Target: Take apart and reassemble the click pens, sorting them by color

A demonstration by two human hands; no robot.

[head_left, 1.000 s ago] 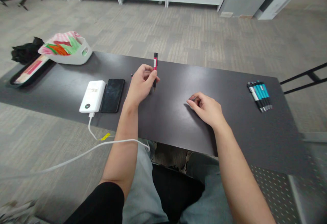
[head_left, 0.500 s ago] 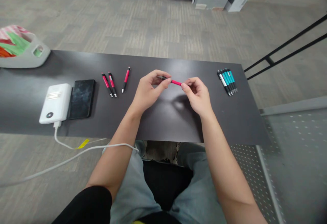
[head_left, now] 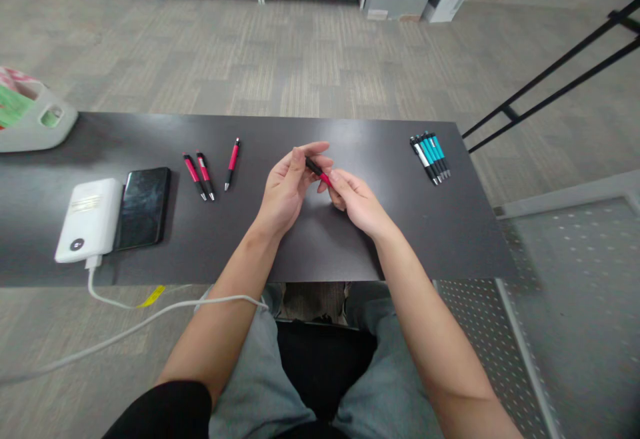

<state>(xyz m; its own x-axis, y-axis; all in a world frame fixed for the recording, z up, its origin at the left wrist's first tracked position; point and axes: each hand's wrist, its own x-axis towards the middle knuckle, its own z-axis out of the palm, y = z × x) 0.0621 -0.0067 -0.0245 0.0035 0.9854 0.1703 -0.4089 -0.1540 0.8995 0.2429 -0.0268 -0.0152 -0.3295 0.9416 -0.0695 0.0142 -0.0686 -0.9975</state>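
A pink pen with a black grip (head_left: 314,167) is held slantwise above the dark table (head_left: 390,245). My right hand (head_left: 359,200) pinches its pink end between thumb and fingers. My left hand (head_left: 285,189) is open around the black end, thumb raised and fingers stretched out behind the pen; whether they touch it is hard to see. To the left lie three similar pens: a pink pen (head_left: 191,169) beside a second pink pen (head_left: 203,169), and a third pink pen (head_left: 234,157) a little apart.
At the right, several teal pens (head_left: 437,151) lie in a row beside a white-barrelled pen (head_left: 423,155). A white power bank (head_left: 90,215) with a cable (head_left: 150,319) touches a black phone (head_left: 144,205). A whitish basket (head_left: 55,129) stands at the far left. Black metal bars (head_left: 530,99) rise beyond the right edge.
The pen has turned so that its pink end points down toward me. My left thumb has lifted off it, and my right hand has moved left and nearer my left hand.
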